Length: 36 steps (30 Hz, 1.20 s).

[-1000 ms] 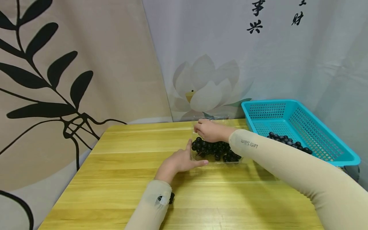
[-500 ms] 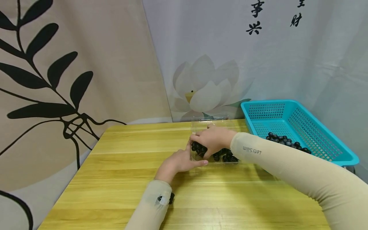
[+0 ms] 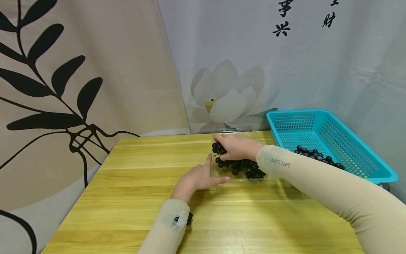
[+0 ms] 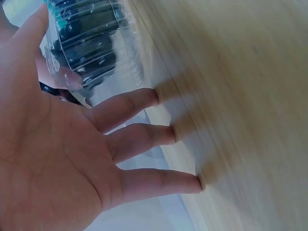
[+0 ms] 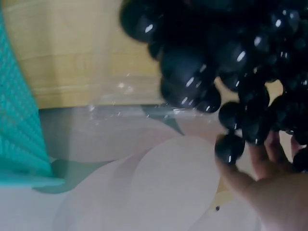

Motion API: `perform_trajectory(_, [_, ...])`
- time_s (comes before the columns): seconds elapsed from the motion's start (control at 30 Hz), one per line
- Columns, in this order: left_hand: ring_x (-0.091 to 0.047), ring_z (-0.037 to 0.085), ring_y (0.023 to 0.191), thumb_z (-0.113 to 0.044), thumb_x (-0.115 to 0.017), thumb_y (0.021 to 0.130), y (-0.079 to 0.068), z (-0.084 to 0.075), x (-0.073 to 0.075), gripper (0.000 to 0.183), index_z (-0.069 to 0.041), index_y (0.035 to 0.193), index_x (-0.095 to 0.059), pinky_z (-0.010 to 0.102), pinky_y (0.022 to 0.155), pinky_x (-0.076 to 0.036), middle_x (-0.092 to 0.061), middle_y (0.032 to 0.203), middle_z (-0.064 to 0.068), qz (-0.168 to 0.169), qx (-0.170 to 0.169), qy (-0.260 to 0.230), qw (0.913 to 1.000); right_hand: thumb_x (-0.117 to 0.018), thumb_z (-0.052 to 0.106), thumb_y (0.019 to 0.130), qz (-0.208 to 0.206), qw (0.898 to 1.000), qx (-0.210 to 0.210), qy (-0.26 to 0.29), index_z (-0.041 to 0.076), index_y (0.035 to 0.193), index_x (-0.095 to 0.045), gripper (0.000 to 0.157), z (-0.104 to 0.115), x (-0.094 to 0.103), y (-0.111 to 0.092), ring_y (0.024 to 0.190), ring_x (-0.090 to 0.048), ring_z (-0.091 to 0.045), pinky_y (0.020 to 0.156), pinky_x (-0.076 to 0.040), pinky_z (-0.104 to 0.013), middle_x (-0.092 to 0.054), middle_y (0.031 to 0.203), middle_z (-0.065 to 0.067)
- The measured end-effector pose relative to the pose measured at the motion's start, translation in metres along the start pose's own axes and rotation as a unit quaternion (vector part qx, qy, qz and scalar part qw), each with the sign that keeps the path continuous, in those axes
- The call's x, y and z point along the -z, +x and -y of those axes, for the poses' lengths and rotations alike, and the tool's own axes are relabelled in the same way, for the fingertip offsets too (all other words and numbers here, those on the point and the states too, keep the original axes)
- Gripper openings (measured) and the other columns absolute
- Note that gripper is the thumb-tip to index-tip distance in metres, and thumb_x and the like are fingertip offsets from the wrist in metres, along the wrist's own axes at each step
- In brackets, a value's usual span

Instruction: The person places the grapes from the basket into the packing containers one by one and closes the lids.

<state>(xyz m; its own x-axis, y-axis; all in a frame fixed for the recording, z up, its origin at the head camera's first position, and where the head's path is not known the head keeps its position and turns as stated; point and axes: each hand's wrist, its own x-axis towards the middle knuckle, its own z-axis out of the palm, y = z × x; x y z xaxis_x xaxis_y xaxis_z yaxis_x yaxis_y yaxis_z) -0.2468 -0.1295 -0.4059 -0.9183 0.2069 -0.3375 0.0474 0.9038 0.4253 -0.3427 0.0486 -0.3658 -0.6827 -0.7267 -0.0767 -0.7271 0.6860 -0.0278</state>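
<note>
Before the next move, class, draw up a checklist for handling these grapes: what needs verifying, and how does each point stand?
1. Left hand at the clear container's near-left corner, thumb and forefinger spread: ok.
2. Right hand free: not ok; it holds a bunch of grapes.
3. Firmness of that hold: cannot tell.
4. Container flat on the table: ok.
5. Teal basket entirely on the table: cannot tell; the right sleeve hides part.

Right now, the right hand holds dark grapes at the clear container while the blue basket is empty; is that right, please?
Not quite: the blue basket is not empty; the head view shows other grapes in it. The right hand does hold dark grapes at the clear container.
</note>
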Motion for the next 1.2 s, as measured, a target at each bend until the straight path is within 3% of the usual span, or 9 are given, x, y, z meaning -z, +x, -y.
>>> perform_trajectory(0.1, [-0.076,0.032,0.095,-0.086,-0.06,0.088,0.0,0.0,0.0,0.127,-0.019,0.173,0.008,0.053,0.096,-0.058,-0.078,0.094,0.01,0.002,0.0,-0.002,1.0,-0.074,0.049,0.1,-0.016,0.999,-0.031,-0.021,0.014,0.149,-0.05,0.065,0.006,-0.004,0.003,0.119,-0.072,-0.027,0.097,-0.062,-0.048,-0.063,0.146,-0.009])
perform_trajectory(0.2, [-0.074,0.037,0.111,-0.086,-0.059,0.088,0.0,-0.001,-0.001,0.126,-0.019,0.173,0.007,0.056,0.103,-0.056,-0.079,0.105,0.013,0.0,-0.003,0.0,1.0,-0.071,0.05,0.102,-0.026,0.997,-0.044,-0.064,0.014,0.152,-0.05,0.065,0.013,-0.009,0.005,0.12,-0.071,-0.033,0.092,-0.062,-0.056,-0.059,0.151,-0.013])
perform_trajectory(0.33, [-0.072,0.039,0.12,-0.086,-0.059,0.088,0.0,0.0,-0.001,0.127,-0.018,0.173,0.006,0.058,0.107,-0.054,-0.079,0.113,0.017,-0.004,-0.009,-0.003,0.9999,-0.064,0.052,0.105,-0.025,0.993,-0.054,-0.106,0.016,0.153,-0.047,0.063,0.02,-0.013,0.007,0.103,-0.075,-0.034,0.084,-0.062,-0.061,-0.058,0.149,-0.014])
perform_trajectory(0.43, [-0.069,0.043,0.125,-0.086,-0.059,0.088,0.001,0.001,-0.001,0.126,-0.018,0.173,0.006,0.059,0.109,-0.053,-0.074,0.128,0.024,-0.003,-0.009,-0.004,0.9999,-0.06,0.056,0.105,-0.019,0.992,-0.047,-0.118,0.017,0.155,-0.046,0.065,0.019,-0.013,0.007,0.099,-0.075,-0.032,0.082,-0.065,-0.055,-0.059,0.147,-0.014])
perform_trajectory(0.53, [-0.062,0.046,0.135,-0.087,-0.057,0.088,0.001,0.001,-0.003,0.126,-0.019,0.173,0.005,0.061,0.112,-0.051,-0.061,0.148,0.029,-0.004,-0.008,-0.001,1.0,-0.063,0.061,0.102,-0.011,0.991,-0.025,-0.13,0.019,0.158,-0.043,0.073,0.016,-0.012,0.007,0.117,-0.071,-0.033,0.09,-0.063,-0.054,-0.056,0.151,-0.014])
perform_trajectory(0.67, [-0.06,0.046,0.138,-0.088,-0.058,0.088,0.001,0.002,-0.003,0.127,-0.018,0.173,0.005,0.06,0.113,-0.05,-0.057,0.153,0.03,-0.004,-0.008,-0.005,1.0,-0.073,0.07,0.09,0.003,0.989,0.0,-0.146,0.024,0.166,-0.034,0.097,0.014,-0.008,0.005,0.13,-0.064,-0.038,0.099,-0.059,-0.058,-0.051,0.158,-0.016])
perform_trajectory(0.87, [-0.061,0.046,0.138,-0.086,-0.06,0.088,-0.002,0.001,-0.001,0.126,-0.019,0.173,0.005,0.061,0.115,-0.049,-0.062,0.149,0.028,0.0,-0.008,-0.019,0.9998,-0.09,0.061,0.079,0.043,0.992,-0.001,-0.121,0.034,0.173,-0.004,0.13,0.017,-0.011,0.003,0.095,-0.072,-0.027,0.077,-0.063,-0.043,-0.058,0.154,-0.018])
perform_trajectory(1.07, [-0.061,0.044,0.138,-0.087,-0.059,0.087,-0.001,0.002,-0.002,0.127,-0.017,0.173,0.003,0.06,0.115,-0.049,-0.06,0.151,0.027,0.0,-0.01,-0.019,0.9998,-0.094,0.047,0.08,0.046,0.994,0.018,-0.099,0.035,0.173,-0.002,0.131,0.019,-0.012,0.002,0.095,-0.072,-0.026,0.071,-0.062,-0.038,-0.065,0.144,-0.017])
perform_trajectory(1.2, [-0.062,0.044,0.137,-0.087,-0.059,0.088,-0.001,0.003,-0.003,0.127,-0.016,0.173,0.002,0.06,0.115,-0.049,-0.061,0.151,0.026,-0.004,-0.01,-0.018,0.9998,-0.091,0.042,0.085,0.034,0.993,0.033,-0.104,0.035,0.173,-0.006,0.122,0.017,-0.014,0.002,0.083,-0.068,-0.022,0.068,-0.06,-0.037,-0.07,0.134,-0.014])
